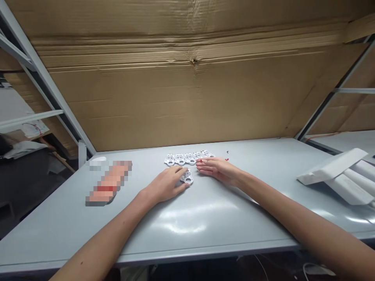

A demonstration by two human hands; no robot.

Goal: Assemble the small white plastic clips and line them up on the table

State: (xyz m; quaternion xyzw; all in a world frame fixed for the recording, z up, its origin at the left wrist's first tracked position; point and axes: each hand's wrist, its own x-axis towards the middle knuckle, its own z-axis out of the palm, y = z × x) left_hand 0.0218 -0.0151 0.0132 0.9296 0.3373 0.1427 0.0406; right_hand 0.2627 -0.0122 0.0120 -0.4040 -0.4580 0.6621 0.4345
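My left hand (168, 182) lies on the grey table with its fingers round a white plastic part (188, 178), which has a round hole at its near end. The thumb and fingertips touch its edges. Just right of it, my right hand (218, 168) has its fingers held close together, with a small red piece (201, 160) at the fingertips. Behind both hands stands a row of several similar white plastic parts (180, 159). The right fingers partly overlap the row's right end.
A second small red piece (227, 159) and a tiny dark piece (227, 152) lie beyond my right hand. A pixelated long object (109, 183) lies at the left. White foam-like blocks (336, 168) sit at the right. A cardboard wall (187, 101) closes the table's back (205, 234).
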